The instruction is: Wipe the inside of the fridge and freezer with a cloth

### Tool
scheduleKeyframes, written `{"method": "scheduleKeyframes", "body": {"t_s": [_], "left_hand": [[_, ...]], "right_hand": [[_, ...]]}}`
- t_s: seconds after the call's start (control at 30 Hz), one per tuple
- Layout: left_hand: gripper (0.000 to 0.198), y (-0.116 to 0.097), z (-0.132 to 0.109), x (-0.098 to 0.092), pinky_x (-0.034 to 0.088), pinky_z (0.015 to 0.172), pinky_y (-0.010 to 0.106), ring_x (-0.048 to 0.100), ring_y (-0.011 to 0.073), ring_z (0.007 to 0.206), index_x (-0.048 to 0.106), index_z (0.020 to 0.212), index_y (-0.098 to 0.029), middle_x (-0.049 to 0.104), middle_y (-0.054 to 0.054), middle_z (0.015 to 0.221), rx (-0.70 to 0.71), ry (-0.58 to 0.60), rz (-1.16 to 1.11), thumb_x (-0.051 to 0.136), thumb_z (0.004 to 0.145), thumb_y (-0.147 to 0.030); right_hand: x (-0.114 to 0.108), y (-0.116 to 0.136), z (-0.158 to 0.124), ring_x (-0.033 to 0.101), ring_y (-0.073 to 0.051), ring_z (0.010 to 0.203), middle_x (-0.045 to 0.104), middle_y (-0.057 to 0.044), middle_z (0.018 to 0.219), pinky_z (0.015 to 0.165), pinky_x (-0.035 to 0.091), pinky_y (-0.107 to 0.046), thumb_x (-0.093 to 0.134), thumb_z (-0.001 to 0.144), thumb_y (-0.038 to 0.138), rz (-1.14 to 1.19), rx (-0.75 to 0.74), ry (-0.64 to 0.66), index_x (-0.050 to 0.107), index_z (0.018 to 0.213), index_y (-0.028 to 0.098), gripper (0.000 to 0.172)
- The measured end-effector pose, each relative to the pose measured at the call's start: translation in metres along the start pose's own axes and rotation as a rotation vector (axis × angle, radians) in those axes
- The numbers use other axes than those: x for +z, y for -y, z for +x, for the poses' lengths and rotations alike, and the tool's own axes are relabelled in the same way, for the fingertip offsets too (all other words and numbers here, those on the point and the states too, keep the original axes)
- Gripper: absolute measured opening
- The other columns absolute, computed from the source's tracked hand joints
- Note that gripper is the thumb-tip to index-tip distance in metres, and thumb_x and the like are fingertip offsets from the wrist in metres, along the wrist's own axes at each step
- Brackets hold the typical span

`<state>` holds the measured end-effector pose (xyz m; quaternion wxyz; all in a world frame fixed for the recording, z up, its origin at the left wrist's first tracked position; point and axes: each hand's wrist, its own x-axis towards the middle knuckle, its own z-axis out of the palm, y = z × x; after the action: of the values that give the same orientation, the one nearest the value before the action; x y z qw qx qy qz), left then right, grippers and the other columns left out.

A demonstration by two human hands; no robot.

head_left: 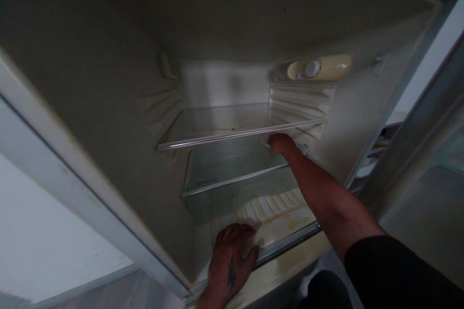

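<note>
I am looking into a refrigerator interior (pixel 108 82) with stained off-white walls. My right hand (pixel 282 144), reaching in from a black sleeve (pixel 398 275), is curled under the front trim of the upper glass shelf (pixel 217 125), its fingers hidden behind the edge. Below that shelf sits a lower glass shelf (pixel 232 169). My left hand (pixel 232 260) lies palm down, fingers slightly apart, on the ribbed, rust-stained floor of the compartment (pixel 271 212), near its front lip.
A cream thermostat housing (pixel 313 69) sits high on the right wall above a ribbed white panel (pixel 300 101). The white door gasket and frame (pixel 68 164) run along the left. To the right stands the open door with its shelves (pixel 377 149). A pale floor (pixel 54 236) shows lower left.
</note>
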<state>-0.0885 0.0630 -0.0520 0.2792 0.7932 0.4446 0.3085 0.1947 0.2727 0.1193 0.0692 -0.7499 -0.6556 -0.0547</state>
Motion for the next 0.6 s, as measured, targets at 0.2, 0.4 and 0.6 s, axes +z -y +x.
{"method": "scheduleKeyframes", "body": {"t_s": [0.2, 0.4, 0.6], "left_hand": [[0.046, 0.005, 0.028, 0.007, 0.052, 0.103, 0.045, 0.068, 0.0255, 0.108, 0.071, 0.116, -0.024, 0.074, 0.009, 0.117, -0.206, -0.151, -0.526, 0.064, 0.083, -0.055], [0.060, 0.008, 0.053, 0.007, 0.057, 0.094, 0.038, 0.068, 0.0267, 0.119, 0.063, 0.129, -0.022, 0.064, 0.012, 0.142, -0.326, -0.181, -0.782, 0.069, 0.079, -0.055], [0.060, 0.004, 0.060, 0.012, 0.058, 0.085, 0.034, 0.070, 0.0248, 0.108, 0.067, 0.124, -0.022, 0.066, 0.012, 0.138, -0.310, -0.196, -0.858, 0.076, 0.072, -0.050]], "right_hand": [[0.001, 0.004, -0.024, 0.051, -0.035, 0.131, 0.058, -0.024, 0.140, 0.107, 0.041, -0.050, 0.039, 0.101, 0.029, 0.008, 0.154, -0.108, 0.067, 0.132, 0.012, 0.045], [-0.001, 0.018, -0.062, 0.050, -0.037, 0.129, 0.058, -0.024, 0.137, 0.100, 0.047, -0.050, 0.037, 0.100, 0.034, 0.065, 0.179, -0.159, 0.070, 0.126, 0.012, 0.047], [-0.001, 0.092, -0.108, 0.056, -0.034, 0.121, 0.062, -0.023, 0.128, 0.092, 0.052, -0.047, 0.042, 0.095, 0.026, 0.143, -0.003, -0.216, 0.068, 0.120, 0.014, 0.038]]}}
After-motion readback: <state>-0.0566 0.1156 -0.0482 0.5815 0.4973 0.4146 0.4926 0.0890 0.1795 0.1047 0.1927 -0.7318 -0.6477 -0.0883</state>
